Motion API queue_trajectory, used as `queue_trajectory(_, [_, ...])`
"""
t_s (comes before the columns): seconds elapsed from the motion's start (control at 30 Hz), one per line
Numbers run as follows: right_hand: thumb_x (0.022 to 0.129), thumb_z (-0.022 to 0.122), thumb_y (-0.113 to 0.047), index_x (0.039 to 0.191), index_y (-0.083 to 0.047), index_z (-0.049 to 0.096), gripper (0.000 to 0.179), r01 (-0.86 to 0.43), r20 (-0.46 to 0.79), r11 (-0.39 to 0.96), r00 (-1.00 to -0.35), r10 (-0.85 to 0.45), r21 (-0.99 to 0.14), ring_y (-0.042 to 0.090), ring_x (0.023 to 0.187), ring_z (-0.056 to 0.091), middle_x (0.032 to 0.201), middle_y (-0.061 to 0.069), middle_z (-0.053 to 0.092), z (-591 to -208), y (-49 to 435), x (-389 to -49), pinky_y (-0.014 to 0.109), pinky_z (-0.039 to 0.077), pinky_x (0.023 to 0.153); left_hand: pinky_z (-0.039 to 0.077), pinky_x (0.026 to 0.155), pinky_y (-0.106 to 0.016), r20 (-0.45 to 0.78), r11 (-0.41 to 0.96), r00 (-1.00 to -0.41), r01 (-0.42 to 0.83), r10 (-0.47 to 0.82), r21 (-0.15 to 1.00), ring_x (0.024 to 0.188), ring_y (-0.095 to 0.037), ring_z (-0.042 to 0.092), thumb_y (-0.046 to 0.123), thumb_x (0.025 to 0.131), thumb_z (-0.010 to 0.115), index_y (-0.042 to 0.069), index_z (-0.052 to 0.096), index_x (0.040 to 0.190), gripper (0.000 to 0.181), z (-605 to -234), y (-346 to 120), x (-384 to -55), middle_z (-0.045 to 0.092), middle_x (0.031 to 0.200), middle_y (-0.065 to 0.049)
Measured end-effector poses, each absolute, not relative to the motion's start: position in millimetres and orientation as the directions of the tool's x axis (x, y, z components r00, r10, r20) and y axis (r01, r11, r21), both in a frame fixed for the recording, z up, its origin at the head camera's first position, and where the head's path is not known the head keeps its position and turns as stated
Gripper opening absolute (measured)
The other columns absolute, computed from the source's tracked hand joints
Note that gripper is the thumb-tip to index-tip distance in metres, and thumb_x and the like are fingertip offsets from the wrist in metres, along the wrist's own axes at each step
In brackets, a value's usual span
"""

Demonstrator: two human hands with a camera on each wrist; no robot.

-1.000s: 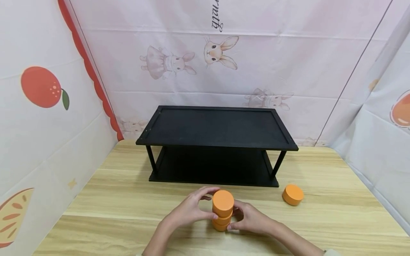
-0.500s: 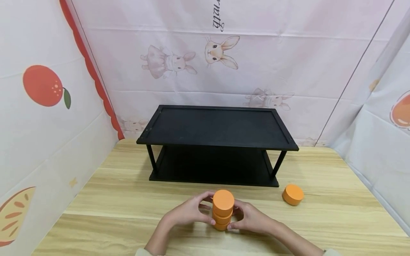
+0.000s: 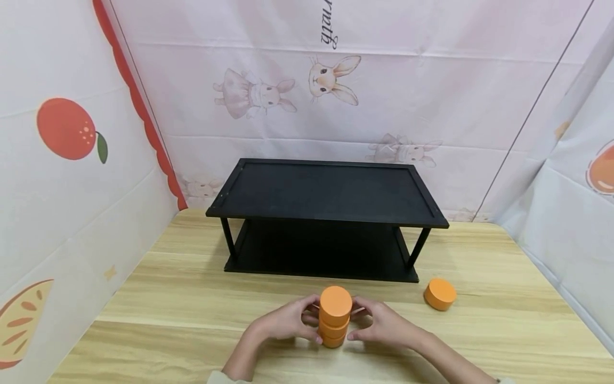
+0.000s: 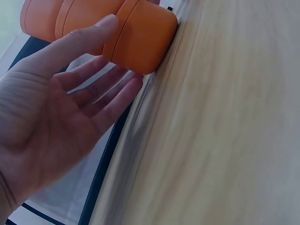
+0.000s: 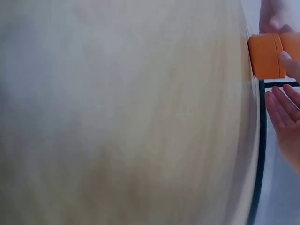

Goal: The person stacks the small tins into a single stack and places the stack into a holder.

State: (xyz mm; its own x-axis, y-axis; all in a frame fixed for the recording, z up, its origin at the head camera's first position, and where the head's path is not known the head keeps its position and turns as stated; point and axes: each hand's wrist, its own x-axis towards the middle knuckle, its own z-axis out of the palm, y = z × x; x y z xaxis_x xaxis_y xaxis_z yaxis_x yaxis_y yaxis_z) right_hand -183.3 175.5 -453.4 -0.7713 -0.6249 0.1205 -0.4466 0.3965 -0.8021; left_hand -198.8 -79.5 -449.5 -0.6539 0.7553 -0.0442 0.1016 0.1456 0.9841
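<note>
Three orange round blocks stand in an upright stack (image 3: pixel 334 317) on the table, the top one slightly offset. At its left, my left hand (image 3: pixel 290 320) has its thumb against the lower part of the stack. In the left wrist view the fingers of this left hand (image 4: pixel 56 117) are loosely spread beside the orange blocks (image 4: pixel 145 35). My right hand (image 3: pixel 384 322) is at the stack's right side, thumb and fingers parted around it, with a small gap at the thumb. A single orange round block (image 3: pixel 439 294) lies off to the right.
A black two-tier shelf (image 3: pixel 326 192) stands behind the stack on the wooden table (image 3: pixel 192 309). Printed cloth (image 3: pixel 288 122) hangs along the back and both sides.
My left hand has slid down from the top block to the lower ones, its fingers loosening. My right hand has drawn slightly away from the stack. The lone block stays put.
</note>
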Motion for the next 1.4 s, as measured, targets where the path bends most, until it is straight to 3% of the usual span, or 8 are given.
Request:
queue_trajectory(0.3, [0.078,0.075,-0.017,0.122,-0.008,0.051,0.051,-0.459,0.165,0.373,-0.779,-0.605,-0.806,0.021,0.107,0.052,0.118,0.002,0.055,-438.4,188.9,-185.8,0.032,0.046,0.088,0.046,0.086,-0.025,-0.020,0.119,-0.641,0.111,0.767,0.987,0.101,-0.018,0.058,-0.007,0.072,0.073,-0.002,0.043,0.126,0.063,-457.0,-77.1,-199.0,0.054,0.110,-0.007])
queue_trajectory(0.53, [0.078,0.073,-0.005,0.122,-0.001,0.050,0.049,-0.556,0.315,0.312,-0.757,-0.572,-0.770,0.030,0.106,0.053,0.119,0.014,0.054,-427.7,198.2,-183.9,0.035,0.048,0.085,0.047,0.085,-0.025,-0.016,0.115,-0.633,0.116,0.774,0.987,0.099,-0.016,0.058,-0.007,0.073,0.073,0.001,0.044,0.128,0.062,-458.0,-75.6,-199.6,0.054,0.109,-0.006])
queue_trajectory(0.8, [0.078,0.073,-0.009,0.121,-0.009,0.052,0.048,-0.533,0.379,0.355,-0.825,-0.419,-0.768,0.022,0.104,0.055,0.117,0.005,0.057,-415.9,210.5,-179.9,0.034,0.048,0.086,0.047,0.085,-0.025,-0.013,0.112,-0.641,0.115,0.768,0.987,0.099,-0.017,0.058,-0.008,0.072,0.072,0.002,0.046,0.125,0.060,-459.2,-75.3,-198.3,0.055,0.109,-0.006])
queue_trajectory(0.93, [0.079,0.073,-0.013,0.123,-0.008,0.051,0.048,-0.511,0.387,0.377,-0.850,-0.357,-0.773,0.020,0.106,0.054,0.118,0.007,0.055,-410.8,219.0,-177.6,0.036,0.046,0.088,0.047,0.085,-0.025,-0.017,0.109,-0.644,0.104,0.765,0.989,0.099,-0.018,0.058,-0.008,0.072,0.072,0.002,0.046,0.126,0.060,-459.2,-75.9,-197.7,0.055,0.110,-0.006])
queue_trajectory(1.13, [0.079,0.072,-0.006,0.122,-0.003,0.051,0.048,-0.505,0.433,0.396,-0.863,-0.262,-0.767,0.018,0.107,0.053,0.119,0.011,0.055,-407.9,231.4,-175.6,0.024,0.045,0.087,0.047,0.085,-0.025,-0.015,0.110,-0.641,0.109,0.768,0.988,0.100,-0.018,0.058,-0.007,0.073,0.072,0.002,0.045,0.127,0.061,-458.7,-75.8,-198.1,0.054,0.111,-0.006])
queue_trajectory(1.4, [0.080,0.072,-0.008,0.121,-0.002,0.052,0.046,-0.436,0.442,0.517,-0.889,-0.120,-0.736,0.000,0.103,0.051,0.120,0.012,0.055,-406.1,249.8,-172.1,0.018,0.046,0.083,0.047,0.084,-0.024,-0.008,0.112,-0.633,0.125,0.774,0.986,0.100,-0.017,0.057,-0.006,0.073,0.073,0.004,0.045,0.128,0.062,-458.6,-75.4,-200.2,0.054,0.112,-0.005])
